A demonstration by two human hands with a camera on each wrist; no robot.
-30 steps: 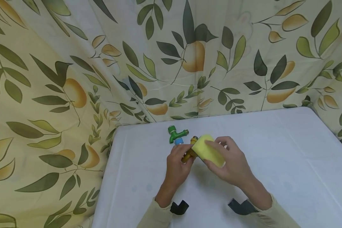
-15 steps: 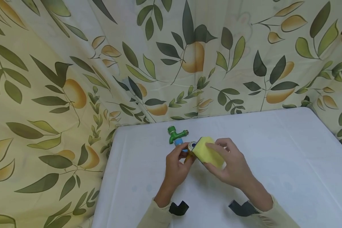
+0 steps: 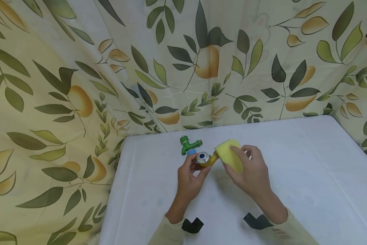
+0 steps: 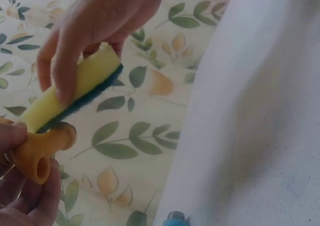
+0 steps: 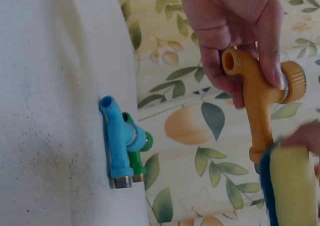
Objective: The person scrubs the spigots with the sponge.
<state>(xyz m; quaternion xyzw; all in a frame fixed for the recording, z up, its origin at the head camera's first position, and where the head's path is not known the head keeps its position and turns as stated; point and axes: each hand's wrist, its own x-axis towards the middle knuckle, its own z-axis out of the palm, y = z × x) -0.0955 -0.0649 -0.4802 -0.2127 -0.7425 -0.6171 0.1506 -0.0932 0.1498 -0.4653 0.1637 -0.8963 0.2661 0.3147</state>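
My left hand (image 3: 189,180) pinches an orange-yellow plastic tap (image 5: 260,101) by its body between thumb and fingers. The tap's round knob, silvery with a dark blue centre, faces up in the head view. In my right hand (image 3: 250,170) is a yellow sponge (image 3: 230,154) with a dark green scouring side (image 4: 85,98). The scouring side lies against the tap's threaded end, as the right wrist view shows. A blue tap (image 5: 120,141) and a green tap (image 3: 187,144) lie on the table just beyond the left hand; the hand partly hides the blue one in the head view.
A white-covered table (image 3: 293,163) spreads beneath both hands. Behind it and to the left hangs a curtain (image 3: 64,136) printed with leaves and fruit. Dark bands (image 3: 192,225) show at both wrists beside light sleeves.
The left hand has turned the orange-yellow tap so that its knob now faces up and its threaded end points right. The sponge has shifted up and right, from the tap's body to that end.
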